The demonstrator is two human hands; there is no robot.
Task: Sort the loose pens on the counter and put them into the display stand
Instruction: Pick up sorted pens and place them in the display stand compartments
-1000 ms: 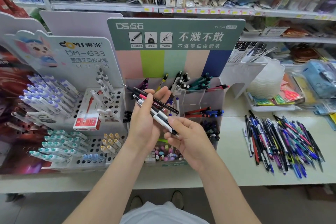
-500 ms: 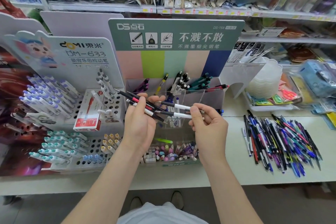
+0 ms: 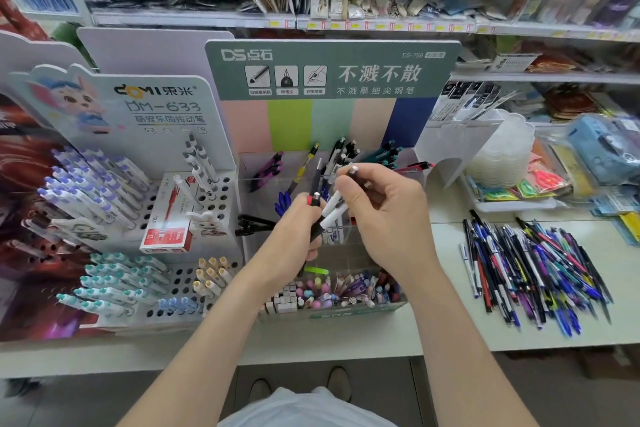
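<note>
Left hand: the left hand (image 3: pixel 294 239) was curled around a bundle of pens (image 3: pixel 316 199), held near upright with the clicker ends toward 12 o'clock.
Right hand: the right hand (image 3: pixel 384 215) pinched a white-barrelled pen (image 3: pixel 333 211) between thumb and fingertips.
Axis: that pen ran from 7 to 1 o'clock, its lower end crossing the bundle.
Coming move: likely a drop into the display stand (image 3: pixel 329 114). The matching black-and-white pens (image 3: pixel 346 149) stood at 12 o'clock, just beyond the right fingertips, so the right hand was nearer.
Back compartments: purple pens (image 3: pixel 268 166) at 10 o'clock, teal pens (image 3: pixel 388 152) at 1 o'clock.
Front tray: small pastel items (image 3: pixel 329 291), too small to tell.
Loose pens (image 3: pixel 530 270): piled on the counter (image 3: pixel 450 329) at 3 o'clock, well apart from both hands.
</note>
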